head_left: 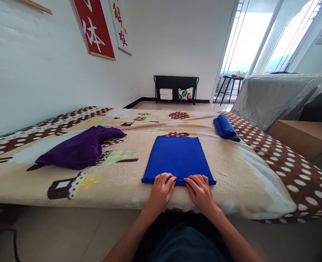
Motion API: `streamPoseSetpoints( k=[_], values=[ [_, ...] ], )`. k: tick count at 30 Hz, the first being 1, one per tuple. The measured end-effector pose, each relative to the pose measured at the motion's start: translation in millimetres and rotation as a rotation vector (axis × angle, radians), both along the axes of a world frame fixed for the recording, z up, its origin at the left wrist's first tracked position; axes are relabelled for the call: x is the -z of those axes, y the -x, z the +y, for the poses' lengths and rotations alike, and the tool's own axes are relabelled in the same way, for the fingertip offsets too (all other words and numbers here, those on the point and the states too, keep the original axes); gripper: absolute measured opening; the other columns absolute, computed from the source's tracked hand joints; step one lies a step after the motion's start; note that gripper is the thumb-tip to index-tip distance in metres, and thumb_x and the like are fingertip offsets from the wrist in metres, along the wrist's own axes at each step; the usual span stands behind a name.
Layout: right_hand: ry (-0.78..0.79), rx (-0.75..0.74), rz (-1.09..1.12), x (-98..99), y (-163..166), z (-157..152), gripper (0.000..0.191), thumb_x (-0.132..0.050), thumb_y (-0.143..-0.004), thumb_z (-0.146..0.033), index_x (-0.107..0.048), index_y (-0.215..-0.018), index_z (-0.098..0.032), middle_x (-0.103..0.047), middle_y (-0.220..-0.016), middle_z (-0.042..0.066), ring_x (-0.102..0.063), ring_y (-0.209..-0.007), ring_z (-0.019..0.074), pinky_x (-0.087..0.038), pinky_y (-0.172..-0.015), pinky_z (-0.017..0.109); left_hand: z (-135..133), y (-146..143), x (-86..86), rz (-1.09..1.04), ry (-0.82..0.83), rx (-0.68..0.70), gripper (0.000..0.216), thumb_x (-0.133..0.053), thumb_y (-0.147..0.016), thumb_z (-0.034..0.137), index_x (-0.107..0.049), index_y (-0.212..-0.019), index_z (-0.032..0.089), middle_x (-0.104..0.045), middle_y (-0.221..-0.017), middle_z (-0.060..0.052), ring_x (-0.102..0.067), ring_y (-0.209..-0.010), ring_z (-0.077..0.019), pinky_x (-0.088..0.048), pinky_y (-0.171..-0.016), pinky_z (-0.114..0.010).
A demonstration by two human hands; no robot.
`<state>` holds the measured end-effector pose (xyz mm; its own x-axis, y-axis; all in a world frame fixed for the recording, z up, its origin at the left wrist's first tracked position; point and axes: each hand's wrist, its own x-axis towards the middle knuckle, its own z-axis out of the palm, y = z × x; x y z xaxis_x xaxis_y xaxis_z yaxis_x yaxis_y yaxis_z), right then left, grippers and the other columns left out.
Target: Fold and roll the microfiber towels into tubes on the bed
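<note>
A blue towel (177, 156), folded into a flat rectangle, lies on the patterned blanket (123, 174) in front of me. My left hand (161, 191) and my right hand (200, 191) rest side by side on its near edge, fingers curled over the fold and pinching the cloth. A rolled blue towel (226, 128) lies further back to the right. A crumpled purple cloth (80, 149) lies to the left.
The blanket covers a low bed against the white wall (41, 72). A grey covered sofa (275, 96) and a wooden surface (302, 136) stand at the right. A black shelf (176, 89) and a stool (230, 85) stand at the far end by the windows.
</note>
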<state>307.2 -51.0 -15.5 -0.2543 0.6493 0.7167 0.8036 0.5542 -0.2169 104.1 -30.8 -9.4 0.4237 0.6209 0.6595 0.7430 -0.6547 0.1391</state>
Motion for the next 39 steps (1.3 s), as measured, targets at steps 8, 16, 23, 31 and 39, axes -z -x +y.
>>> streamPoseSetpoints(
  k=[8, 16, 23, 31, 39],
  values=[
    [0.145, 0.058, -0.114, -12.4, -6.2, 9.0, 0.019, -0.045, -0.101, -0.025, -0.063, -0.098, -0.021, -0.063, -0.09, 0.005, -0.053, -0.085, 0.0203, -0.038, -0.08, 0.035, 8.2, 9.8, -20.9, 0.196, 0.121, 0.007, 0.025, -0.046, -0.1, 0.037, -0.06, -0.109, 0.019, -0.063, -0.098, -0.008, -0.057, -0.092, -0.0237, -0.043, -0.082, -0.039],
    [0.134, 0.067, -0.262, -15.8, -13.7, 25.0, 0.026, -0.044, -0.102, -0.037, -0.056, -0.085, -0.022, -0.063, -0.078, 0.002, -0.058, -0.074, 0.0176, -0.037, -0.068, 0.031, 26.2, 8.9, -27.0, 0.304, 0.182, 0.055, 0.038, -0.035, -0.102, 0.046, -0.06, -0.09, 0.02, -0.062, -0.082, -0.005, -0.058, -0.076, -0.0201, -0.04, -0.068, -0.032],
    [0.185, 0.217, -0.257, -1.5, -62.4, 30.5, 0.034, -0.041, -0.103, -0.043, -0.054, -0.078, -0.023, -0.062, -0.068, 0.0, -0.059, -0.062, 0.0157, -0.032, -0.056, 0.029, 44.8, 66.9, -17.2, 0.214, 0.229, -0.06, 0.041, -0.036, -0.102, 0.048, -0.061, -0.085, 0.021, -0.061, -0.077, -0.003, -0.058, -0.074, -0.0195, -0.039, -0.069, -0.032],
    [0.032, 0.063, -0.249, 0.3, -96.5, 20.3, 0.02, -0.046, -0.1, -0.023, -0.064, -0.107, -0.023, -0.067, -0.107, 0.008, -0.06, -0.096, 0.021, -0.045, -0.088, 0.037, 34.9, 113.7, -11.2, 0.046, 0.188, -0.108, 0.015, -0.05, -0.098, 0.033, -0.063, -0.1, 0.025, -0.062, -0.114, -0.006, -0.054, -0.104, -0.0222, -0.035, -0.091, -0.037],
    [0.14, -0.028, -0.254, 6.1, -120.6, -0.9, 0.034, -0.044, -0.098, -0.015, -0.065, -0.122, -0.027, -0.065, -0.12, 0.006, -0.059, -0.111, 0.0209, -0.044, -0.094, 0.039, 19.0, 131.9, -14.4, 0.116, 0.208, -0.04, 0.025, -0.046, -0.097, 0.025, -0.068, -0.107, 0.032, -0.058, -0.134, -0.003, -0.051, -0.123, -0.0234, -0.034, -0.1, -0.04]
  ],
)
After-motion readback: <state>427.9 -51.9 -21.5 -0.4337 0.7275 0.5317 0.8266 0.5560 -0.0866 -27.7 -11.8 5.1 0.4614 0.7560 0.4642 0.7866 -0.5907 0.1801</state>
